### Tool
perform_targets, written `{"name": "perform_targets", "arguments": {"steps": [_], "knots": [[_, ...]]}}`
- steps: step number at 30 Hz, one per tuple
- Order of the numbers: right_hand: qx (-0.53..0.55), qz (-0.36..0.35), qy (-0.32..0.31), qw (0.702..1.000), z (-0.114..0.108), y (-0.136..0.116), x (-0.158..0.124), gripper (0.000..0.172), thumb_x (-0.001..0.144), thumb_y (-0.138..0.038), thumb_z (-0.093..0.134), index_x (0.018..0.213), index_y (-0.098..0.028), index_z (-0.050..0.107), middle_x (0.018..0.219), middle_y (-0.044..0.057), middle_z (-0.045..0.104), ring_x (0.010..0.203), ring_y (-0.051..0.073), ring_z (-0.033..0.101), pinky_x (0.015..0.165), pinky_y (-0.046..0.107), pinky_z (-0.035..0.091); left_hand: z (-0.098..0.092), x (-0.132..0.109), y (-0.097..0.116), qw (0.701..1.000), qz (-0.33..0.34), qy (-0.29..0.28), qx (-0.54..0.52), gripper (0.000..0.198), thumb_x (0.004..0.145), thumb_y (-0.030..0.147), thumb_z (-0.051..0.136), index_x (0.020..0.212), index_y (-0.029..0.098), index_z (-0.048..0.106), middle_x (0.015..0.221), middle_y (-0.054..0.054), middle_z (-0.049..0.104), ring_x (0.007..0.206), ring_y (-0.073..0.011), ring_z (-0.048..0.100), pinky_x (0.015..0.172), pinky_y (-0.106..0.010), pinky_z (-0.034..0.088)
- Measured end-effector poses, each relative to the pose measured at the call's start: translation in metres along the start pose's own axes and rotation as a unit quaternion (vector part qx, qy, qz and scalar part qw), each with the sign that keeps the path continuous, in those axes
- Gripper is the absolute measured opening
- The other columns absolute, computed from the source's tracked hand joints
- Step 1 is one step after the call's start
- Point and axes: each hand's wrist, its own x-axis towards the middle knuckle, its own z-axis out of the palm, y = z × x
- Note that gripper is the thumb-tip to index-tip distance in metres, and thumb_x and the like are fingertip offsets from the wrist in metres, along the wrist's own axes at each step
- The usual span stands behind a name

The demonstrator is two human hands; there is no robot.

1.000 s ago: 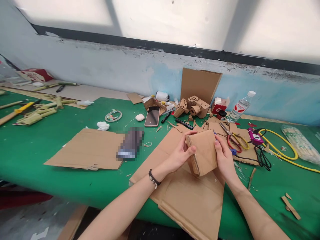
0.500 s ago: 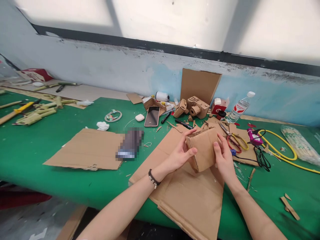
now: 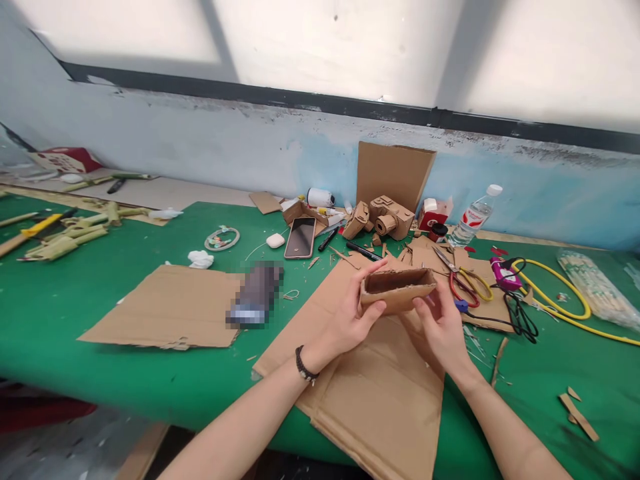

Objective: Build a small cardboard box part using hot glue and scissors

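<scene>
Between my two hands is a small cardboard box, its open side facing up so that the hollow inside shows. My left hand grips its left end, thumb along the front wall. At the right end, my right hand holds it with the thumb on the front and the fingers behind, partly hidden. Under the hands lies a large cardboard sheet, reaching past the table's front edge. Behind the box, a cardboard camera model stands near the wall.
Scissors, a purple glue gun with a black cord and a yellow cable lie to the right. A water bottle stands behind. A phone and a flat cardboard piece are on the left.
Both hands have tilted the cardboard box, turning its open side upward; before, its broad front face showed. The view has shifted slightly.
</scene>
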Motion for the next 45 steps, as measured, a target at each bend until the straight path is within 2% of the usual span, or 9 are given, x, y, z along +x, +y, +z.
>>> {"name": "perform_targets", "arguments": {"steps": [6,9,14,18,23,29,34,40,45], "knots": [[-0.065,-0.010,-0.052,0.997,0.004,-0.001,-0.011,0.057,0.093,-0.050,0.094,0.141,-0.031,0.070,0.134,0.007,0.085,0.120,0.029,0.083,0.109,0.050,0.072,-0.013,-0.002,-0.010,0.990,0.034,0.099,0.095,0.062,0.101,0.075,0.076,0.137,0.025,0.067,0.131,-0.014,0.078,0.119,-0.0312,0.076,0.106,-0.043,0.060],[-0.094,-0.029,-0.074,0.992,0.005,-0.005,-0.014,0.057,0.091,-0.052,0.096,0.138,-0.029,0.073,0.126,0.007,0.086,0.112,0.029,0.085,0.100,0.047,0.075,-0.018,-0.002,-0.010,0.977,0.010,0.161,0.139,0.068,0.092,0.084,0.080,0.125,0.024,0.073,0.113,-0.009,0.079,0.102,-0.0290,0.074,0.096,-0.040,0.057],[-0.085,-0.042,-0.074,0.993,0.008,-0.006,-0.017,0.059,0.087,-0.053,0.099,0.135,-0.030,0.075,0.121,0.006,0.087,0.105,0.029,0.086,0.094,0.048,0.077,-0.018,-0.002,-0.005,0.975,-0.005,0.171,0.143,0.066,0.089,0.086,0.080,0.113,0.026,0.074,0.097,-0.003,0.075,0.086,-0.0245,0.068,0.084,-0.036,0.054],[-0.060,-0.009,-0.064,0.996,0.007,-0.008,-0.012,0.057,0.088,-0.053,0.098,0.134,-0.030,0.075,0.120,0.005,0.087,0.105,0.028,0.085,0.091,0.044,0.077,-0.015,0.001,-0.007,0.980,-0.001,0.168,0.103,0.074,0.087,0.088,0.082,0.127,0.025,0.072,0.119,-0.009,0.075,0.106,-0.0277,0.072,0.098,-0.038,0.057],[0.016,0.027,0.013,0.999,-0.001,-0.009,0.006,0.048,0.098,-0.062,0.086,0.127,-0.027,0.075,0.127,0.009,0.085,0.120,0.029,0.081,0.106,0.044,0.070,-0.013,0.008,-0.017,0.996,-0.023,0.083,-0.018,0.094,0.094,0.090,0.071,0.161,0.027,0.057,0.153,-0.018,0.070,0.139,-0.0333,0.071,0.116,-0.044,0.058],[0.077,0.099,0.044,0.991,-0.006,-0.001,0.014,0.043,0.102,-0.069,0.079,0.115,-0.028,0.073,0.119,0.006,0.082,0.112,0.026,0.079,0.093,0.037,0.070,-0.011,0.010,-0.011,0.985,-0.156,0.012,-0.074,0.076,0.097,0.086,0.071,0.146,0.028,0.079,0.146,-0.014,0.081,0.142,-0.0376,0.073,0.119,-0.050,0.063],[0.073,0.116,0.058,0.989,-0.002,0.001,0.014,0.047,0.097,-0.073,0.081,0.105,-0.027,0.070,0.105,0.004,0.079,0.091,0.023,0.075,0.071,0.032,0.064,-0.003,0.010,-0.006,0.950,-0.255,-0.039,-0.178,0.079,0.094,0.084,0.078,0.151,0.030,0.076,0.149,-0.013,0.081,0.129,-0.0416,0.081,0.093,-0.052,0.074],[0.095,0.145,0.064,0.983,0.001,0.004,0.010,0.049,0.095,-0.075,0.083,0.101,-0.029,0.067,0.099,0.002,0.076,0.081,0.020,0.067,0.059,0.028,0.055,-0.002,0.010,-0.007,0.954,-0.251,-0.017,-0.166,0.084,0.095,0.079,0.082,0.155,0.020,0.073,0.160,-0.015,0.076,0.153,-0.0425,0.067,0.129,-0.053,0.056],[0.087,0.126,0.061,0.986,-0.004,0.009,0.012,0.047,0.099,-0.073,0.080,0.114,-0.028,0.075,0.118,0.006,0.083,0.102,0.025,0.077,0.078,0.032,0.066,0.002,0.008,-0.011,0.952,-0.248,-0.034,-0.173,0.088,0.097,0.086,0.074,0.159,0.025,0.070,0.168,-0.014,0.070,0.160,-0.0422,0.062,0.131,-0.054,0.054]]}}
